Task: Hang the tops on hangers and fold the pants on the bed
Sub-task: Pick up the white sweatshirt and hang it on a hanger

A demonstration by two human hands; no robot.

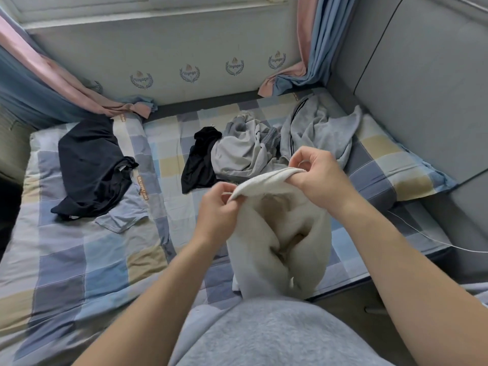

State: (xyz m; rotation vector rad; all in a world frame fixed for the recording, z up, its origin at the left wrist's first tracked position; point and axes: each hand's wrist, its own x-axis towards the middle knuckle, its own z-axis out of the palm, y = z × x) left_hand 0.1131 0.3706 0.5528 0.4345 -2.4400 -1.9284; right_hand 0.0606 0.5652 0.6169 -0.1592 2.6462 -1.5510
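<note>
I hold a cream-white garment (pixel 266 249) up over the bed's near edge by its ribbed band. My left hand (pixel 217 210) pinches the band's left end and my right hand (pixel 314 173) grips its right end. The rest of the cloth hangs down in folds between my forearms. Farther back on the checked bed (pixel 79 260) lie a black garment (pixel 92 165) at the left, a smaller black piece (pixel 200 159), a light grey bundle (pixel 245 149) and a grey garment with a dark stripe (pixel 317 128) at the right. No hanger is in view.
A light blue piece of cloth (pixel 121 217) lies by the black garment. Pink and blue curtains (pixel 52 83) hang at both back corners. A grey padded headboard (pixel 422 88) rises on the right above a pillow (pixel 390 165). A thin white cable (pixel 433 240) crosses the bed's right edge.
</note>
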